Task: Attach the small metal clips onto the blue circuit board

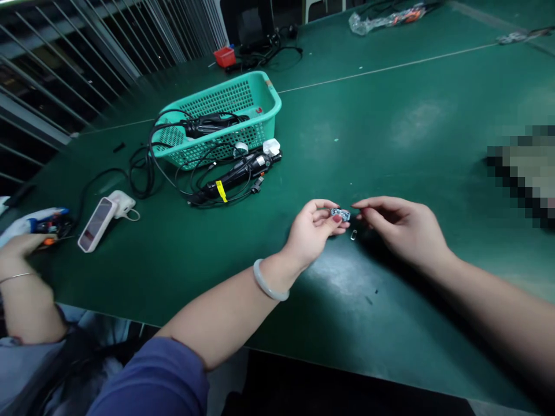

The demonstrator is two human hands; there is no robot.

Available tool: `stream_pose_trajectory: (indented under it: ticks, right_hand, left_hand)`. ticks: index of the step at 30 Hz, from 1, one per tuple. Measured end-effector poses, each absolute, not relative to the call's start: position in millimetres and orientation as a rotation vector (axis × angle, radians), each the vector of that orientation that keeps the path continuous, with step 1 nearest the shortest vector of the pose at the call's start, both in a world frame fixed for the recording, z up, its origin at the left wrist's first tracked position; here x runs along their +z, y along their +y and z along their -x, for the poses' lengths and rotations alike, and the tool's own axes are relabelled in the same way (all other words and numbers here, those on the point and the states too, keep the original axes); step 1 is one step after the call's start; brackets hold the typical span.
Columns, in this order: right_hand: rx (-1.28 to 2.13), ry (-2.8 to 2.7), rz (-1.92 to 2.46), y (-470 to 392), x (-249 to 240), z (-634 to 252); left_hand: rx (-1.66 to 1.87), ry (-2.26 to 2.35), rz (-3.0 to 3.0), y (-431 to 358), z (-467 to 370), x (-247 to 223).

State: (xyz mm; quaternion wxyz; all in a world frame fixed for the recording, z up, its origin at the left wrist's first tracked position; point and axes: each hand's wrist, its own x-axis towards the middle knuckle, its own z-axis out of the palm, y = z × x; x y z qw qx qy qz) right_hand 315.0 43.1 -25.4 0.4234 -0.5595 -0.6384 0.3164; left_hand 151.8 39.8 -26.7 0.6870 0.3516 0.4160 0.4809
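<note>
Right of the frame's centre, the left hand (311, 228) is shown closed on a small grey-and-white rectangular piece (341, 215), its long axis directed roughly toward the right hand (403, 222). Just below and right, a small metallic rectangular part (354, 235) is seen on the green tabletop (312, 329); whether anything is pinched by the nearby right hand cannot be told.

The left hand (309, 230) is gripping a part (340, 215), the right hand (403, 224) is hovering beside it, and a basket (266, 95) is standing beyond.
</note>
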Motion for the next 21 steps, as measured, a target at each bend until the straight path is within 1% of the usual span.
stream_pose_trajectory:
  ticks: [6, 13, 18, 21]
  right_hand:
    - [0.849, -1.564, 1.373, 41, -25, -314]
    - [0.825, -1.553, 1.313, 36, -17, -313]
    - [0.781, -1.605, 1.295, 32, -12, -313]
    - [0.697, -1.704, 1.21, 32, -12, -313]
  left_hand:
    - [1.083, 0.936, -0.788, 41, -152, -27]
    - [1.093, 0.945, -0.812, 41, -151, -27]
    - [1.089, 0.913, -0.846, 40, -150, -26]
    - [1.085, 0.89, -0.857, 40, -150, -27]
